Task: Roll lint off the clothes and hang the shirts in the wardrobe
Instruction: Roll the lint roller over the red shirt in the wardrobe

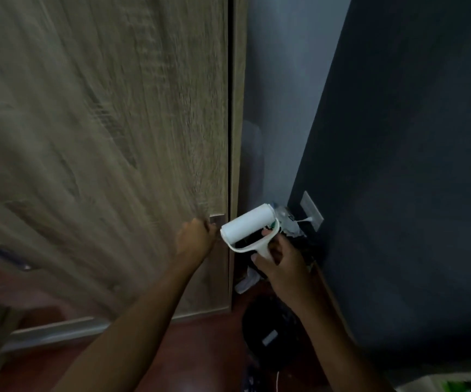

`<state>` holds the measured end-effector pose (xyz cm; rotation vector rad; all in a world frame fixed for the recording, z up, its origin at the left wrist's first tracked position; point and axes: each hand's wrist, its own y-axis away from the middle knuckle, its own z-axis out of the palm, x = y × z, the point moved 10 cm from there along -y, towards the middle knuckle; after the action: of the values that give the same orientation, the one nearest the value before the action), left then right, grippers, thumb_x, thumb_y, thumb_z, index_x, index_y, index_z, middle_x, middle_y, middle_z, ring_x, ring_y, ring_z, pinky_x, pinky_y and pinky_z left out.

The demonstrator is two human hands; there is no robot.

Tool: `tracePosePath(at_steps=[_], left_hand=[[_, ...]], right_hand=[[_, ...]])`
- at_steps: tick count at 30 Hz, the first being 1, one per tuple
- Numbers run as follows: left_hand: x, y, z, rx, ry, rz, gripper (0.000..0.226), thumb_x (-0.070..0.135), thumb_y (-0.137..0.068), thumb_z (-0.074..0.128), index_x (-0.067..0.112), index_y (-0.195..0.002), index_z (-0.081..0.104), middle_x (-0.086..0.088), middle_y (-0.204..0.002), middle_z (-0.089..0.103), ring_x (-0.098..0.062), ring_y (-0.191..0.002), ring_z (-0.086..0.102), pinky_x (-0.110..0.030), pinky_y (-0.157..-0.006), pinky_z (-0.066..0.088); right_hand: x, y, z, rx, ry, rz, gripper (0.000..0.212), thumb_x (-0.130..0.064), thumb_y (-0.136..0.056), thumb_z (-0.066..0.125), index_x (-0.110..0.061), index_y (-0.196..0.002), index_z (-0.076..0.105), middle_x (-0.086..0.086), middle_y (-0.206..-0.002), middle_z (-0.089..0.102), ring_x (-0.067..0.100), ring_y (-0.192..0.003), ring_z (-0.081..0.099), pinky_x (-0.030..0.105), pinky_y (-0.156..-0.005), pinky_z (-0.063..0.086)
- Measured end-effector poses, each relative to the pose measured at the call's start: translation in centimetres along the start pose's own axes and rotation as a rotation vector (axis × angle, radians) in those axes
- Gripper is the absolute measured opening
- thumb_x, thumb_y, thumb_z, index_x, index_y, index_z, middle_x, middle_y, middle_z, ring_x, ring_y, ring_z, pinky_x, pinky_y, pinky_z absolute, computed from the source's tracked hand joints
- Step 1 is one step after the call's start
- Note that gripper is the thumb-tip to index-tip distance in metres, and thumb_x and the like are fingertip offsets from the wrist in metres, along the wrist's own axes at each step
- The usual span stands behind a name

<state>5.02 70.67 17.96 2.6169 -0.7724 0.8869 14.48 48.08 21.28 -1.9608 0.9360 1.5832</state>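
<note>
Door: we face a wood-grain wardrobe door (101, 137), blurred, filling the left half of the view.
Left hand: our left hand (197, 236) is at the door's right edge, fingers curled round the small handle (217, 219).
Roller: the white roller (247, 224) is in the air just right of that handle, its roll tilted up to the right.
Right hand: our right hand (282, 264) is closed round the roller's grip from below.
Socket: a socket (312, 212) sits low on the dark wall (412, 165), behind the roller.
Floor: dark clutter (273, 332) lies on the red floor (200, 349) under our right arm.
</note>
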Motion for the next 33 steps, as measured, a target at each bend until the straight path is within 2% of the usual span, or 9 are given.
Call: tracePosePath(at_steps=[2, 6, 10, 14, 21, 25, 28, 30, 33], left_hand=[[-0.2, -1.2, 0.8, 0.010, -0.004, -0.034, 0.031, 0.036, -0.094, 0.062, 0.012, -0.073, 0.064, -0.013, -0.078, 0.071, -0.032, -0.079, 0.069, -0.032, -0.063, 0.044], [-0.7, -2.3, 1.5, 0.050, -0.031, -0.074, 0.029, 0.035, -0.092, 0.063, 0.012, -0.076, 0.069, -0.015, -0.081, 0.074, -0.035, -0.084, 0.069, -0.033, -0.065, 0.045], [-0.4, -2.3, 1.6, 0.072, -0.133, -0.054, 0.023, 0.027, -0.091, 0.063, 0.009, -0.098, 0.076, -0.018, -0.092, 0.075, -0.038, -0.090, 0.069, -0.037, -0.070, 0.051], [-1.0, -2.1, 1.5, 0.099, -0.160, -0.076, 0.025, 0.019, -0.090, 0.064, 0.006, -0.109, 0.075, -0.022, -0.101, 0.074, -0.041, -0.097, 0.069, -0.040, -0.076, 0.052], [-3.9, -1.7, -1.2, 0.152, -0.203, -0.133, 0.028, 0.029, -0.094, 0.061, 0.008, -0.105, 0.074, -0.020, -0.100, 0.074, -0.040, -0.096, 0.069, -0.040, -0.075, 0.053], [-7.4, -1.3, -3.3, 0.192, -0.185, -0.191, 0.028, 0.029, -0.093, 0.060, 0.011, -0.110, 0.074, -0.017, -0.102, 0.074, -0.039, -0.098, 0.069, -0.040, -0.077, 0.054], [-10.5, -0.9, -5.9, 0.286, -0.156, -0.241, 0.029, 0.038, -0.093, 0.061, 0.014, -0.103, 0.074, -0.016, -0.096, 0.074, -0.039, -0.094, 0.069, -0.038, -0.072, 0.051], [-13.0, -0.4, -7.6, 0.351, -0.131, -0.282, 0.034, 0.046, -0.095, 0.058, 0.016, -0.093, 0.074, -0.014, -0.087, 0.074, -0.038, -0.088, 0.070, -0.038, -0.066, 0.050], [-15.8, 0.5, -10.8, 0.476, -0.072, -0.316, 0.031, 0.040, -0.096, 0.058, 0.012, -0.093, 0.069, -0.015, -0.085, 0.072, -0.038, -0.086, 0.068, -0.039, -0.067, 0.050]], right_hand=[[0.8, -1.7, -0.4, 0.006, -0.007, 0.008, 0.044, -0.019, -0.087, 0.075, -0.023, -0.129, 0.062, -0.007, -0.112, 0.072, 0.003, -0.104, 0.067, 0.022, -0.082, 0.053], [1.3, -3.7, -0.2, -0.016, -0.030, -0.005, 0.039, -0.019, -0.088, 0.075, -0.025, -0.125, 0.065, -0.007, -0.106, 0.073, 0.003, -0.096, 0.070, 0.023, -0.079, 0.057], [1.5, -5.0, 1.3, -0.043, -0.074, -0.002, 0.018, -0.015, -0.090, 0.073, -0.025, -0.104, 0.070, -0.002, -0.080, 0.073, 0.010, -0.073, 0.070, 0.026, -0.066, 0.055], [1.4, -5.5, 2.8, -0.077, -0.117, -0.013, 0.005, -0.010, -0.092, 0.070, -0.014, -0.096, 0.070, -0.004, -0.070, 0.067, 0.004, -0.063, 0.064, 0.019, -0.058, 0.050], [1.2, -5.0, 6.1, -0.120, -0.155, -0.018, 0.003, -0.012, -0.093, 0.068, -0.013, -0.096, 0.069, -0.003, -0.072, 0.065, 0.004, -0.062, 0.061, 0.020, -0.055, 0.049], [-0.5, -4.5, 9.0, -0.162, -0.130, -0.084, 0.013, -0.023, -0.091, 0.069, -0.012, -0.098, 0.068, 0.007, -0.074, 0.068, 0.009, -0.062, 0.063, 0.025, -0.058, 0.051], [-2.1, -4.5, 11.2, -0.190, -0.132, -0.119, 0.009, -0.017, -0.093, 0.069, -0.009, -0.098, 0.066, 0.014, -0.077, 0.066, 0.011, -0.061, 0.061, 0.024, -0.056, 0.050], [-3.3, -4.6, 12.6, -0.192, -0.129, -0.140, 0.004, -0.016, -0.094, 0.069, -0.013, -0.096, 0.066, 0.012, -0.076, 0.066, 0.010, -0.060, 0.061, 0.027, -0.055, 0.051], [-4.9, -4.9, 14.7, -0.186, -0.111, -0.179, 0.006, -0.018, -0.093, 0.069, -0.014, -0.091, 0.065, 0.010, -0.074, 0.066, 0.013, -0.059, 0.061, 0.035, -0.056, 0.052]])
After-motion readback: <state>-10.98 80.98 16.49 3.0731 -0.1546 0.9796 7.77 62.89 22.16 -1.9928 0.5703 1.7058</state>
